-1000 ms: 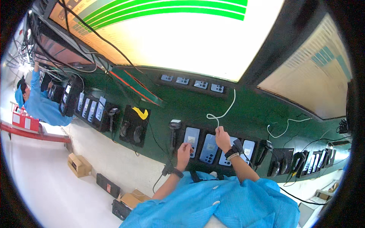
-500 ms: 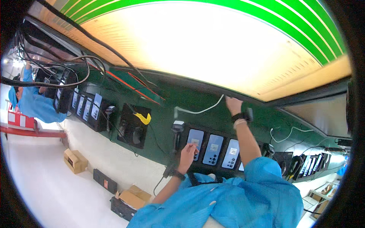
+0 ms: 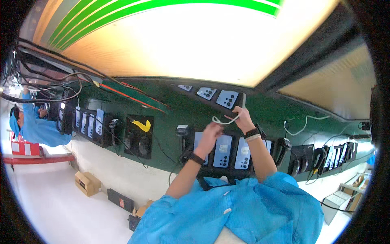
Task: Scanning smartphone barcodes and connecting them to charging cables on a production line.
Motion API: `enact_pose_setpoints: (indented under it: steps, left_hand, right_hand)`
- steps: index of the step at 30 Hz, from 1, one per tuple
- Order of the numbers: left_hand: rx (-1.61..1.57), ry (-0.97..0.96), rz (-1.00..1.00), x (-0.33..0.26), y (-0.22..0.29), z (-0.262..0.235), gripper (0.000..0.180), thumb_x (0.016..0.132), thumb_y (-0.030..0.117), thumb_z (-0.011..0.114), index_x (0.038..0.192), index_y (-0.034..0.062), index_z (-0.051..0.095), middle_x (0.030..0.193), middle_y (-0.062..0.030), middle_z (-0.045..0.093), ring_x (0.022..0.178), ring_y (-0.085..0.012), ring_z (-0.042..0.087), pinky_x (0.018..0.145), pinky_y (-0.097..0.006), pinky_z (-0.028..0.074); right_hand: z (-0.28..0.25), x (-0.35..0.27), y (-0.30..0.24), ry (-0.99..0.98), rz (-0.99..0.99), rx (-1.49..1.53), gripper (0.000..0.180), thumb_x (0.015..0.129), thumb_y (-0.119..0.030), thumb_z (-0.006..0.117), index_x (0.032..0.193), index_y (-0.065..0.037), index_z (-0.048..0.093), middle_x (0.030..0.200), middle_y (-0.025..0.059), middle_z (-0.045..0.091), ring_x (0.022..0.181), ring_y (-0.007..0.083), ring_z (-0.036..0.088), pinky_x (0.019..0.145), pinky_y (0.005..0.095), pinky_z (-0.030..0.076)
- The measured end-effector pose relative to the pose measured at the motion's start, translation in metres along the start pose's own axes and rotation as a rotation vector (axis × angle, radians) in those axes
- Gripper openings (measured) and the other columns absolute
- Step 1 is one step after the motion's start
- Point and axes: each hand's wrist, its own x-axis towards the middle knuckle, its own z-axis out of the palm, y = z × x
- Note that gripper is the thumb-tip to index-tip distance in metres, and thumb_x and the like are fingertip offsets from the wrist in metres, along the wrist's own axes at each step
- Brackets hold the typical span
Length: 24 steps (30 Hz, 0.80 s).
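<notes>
Beyond my hands, a slanted black tray (image 3: 195, 94) carries light-blue smartphones (image 3: 227, 99), partly hidden under the bright overhead panel. My right hand (image 3: 243, 120) is closed at this tray's near right corner, fingertips on its edge. A white cable (image 3: 221, 121) curves beside those fingers. Over a nearer black tray (image 3: 233, 163) hovers my left hand (image 3: 209, 139), its fingers bent and smeared by motion; whether anything is in them is hidden. In the near tray, blue phones (image 3: 222, 151) with white labels lie in a row, camera side up.
Handheld scanners (image 3: 283, 149) stand at both ends of the near tray. On the green bench (image 3: 170, 122), a yellow item (image 3: 142, 125) lies on a black mat to the left. Black cables (image 3: 53, 61) hang at upper left, near a person in blue (image 3: 38, 124). Cardboard boxes (image 3: 87, 184) sit below.
The far tray of phones has come into view by my right hand. My left hand has lifted off a phone in the near tray and moved farther out. The white cable has shifted.
</notes>
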Motion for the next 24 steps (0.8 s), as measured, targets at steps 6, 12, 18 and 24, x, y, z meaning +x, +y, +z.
enact_pose_setpoints:
  steps: [6,12,18,24]
  left_hand:
    - [-0.993,0.318,-0.182,0.007,0.007,-0.047,0.034,0.098,0.04,0.055,0.112,0.0096,0.06,0.122,-0.0122,0.061,0.115,-0.0254,0.056,0.099,-0.042,0.042]
    - [-0.94,0.354,-0.214,-0.036,-0.005,-0.038,0.019,0.09,0.016,0.062,0.105,0.0045,0.064,0.106,-0.0105,0.07,0.09,-0.0267,0.068,0.079,-0.044,0.057]
    - [-0.949,0.33,-0.282,-0.12,-0.056,-0.04,0.014,0.085,0.008,0.063,0.099,0.0045,0.063,0.099,-0.0089,0.069,0.095,-0.0253,0.066,0.087,-0.042,0.055]
    - [-0.701,0.268,-0.381,-0.172,-0.092,-0.057,0.018,0.091,0.02,0.06,0.101,0.0059,0.063,0.103,-0.0087,0.07,0.099,-0.0216,0.065,0.088,-0.036,0.051]
  right_hand:
    - [-0.111,-0.15,-0.041,-0.05,-0.313,-0.553,0.026,0.065,0.014,0.057,0.086,0.0,0.058,0.103,0.0133,0.059,0.098,0.028,0.061,0.103,0.0447,0.047]
    - [-0.163,-0.278,-0.048,0.172,-0.089,-0.097,0.061,0.066,0.004,0.047,0.127,0.0,0.051,0.105,0.0096,0.061,0.093,0.0222,0.061,0.079,0.0325,0.052]
    - [-0.207,-0.303,-0.025,0.255,-0.075,-0.267,0.064,0.066,0.004,0.049,0.13,0.001,0.051,0.1,0.0068,0.061,0.086,0.0178,0.057,0.076,0.0266,0.047]
    - [-0.23,-0.284,0.005,0.213,-0.017,-0.601,0.061,0.074,0.002,0.053,0.135,0.001,0.048,0.106,0.0102,0.06,0.093,0.0221,0.056,0.082,0.029,0.047]
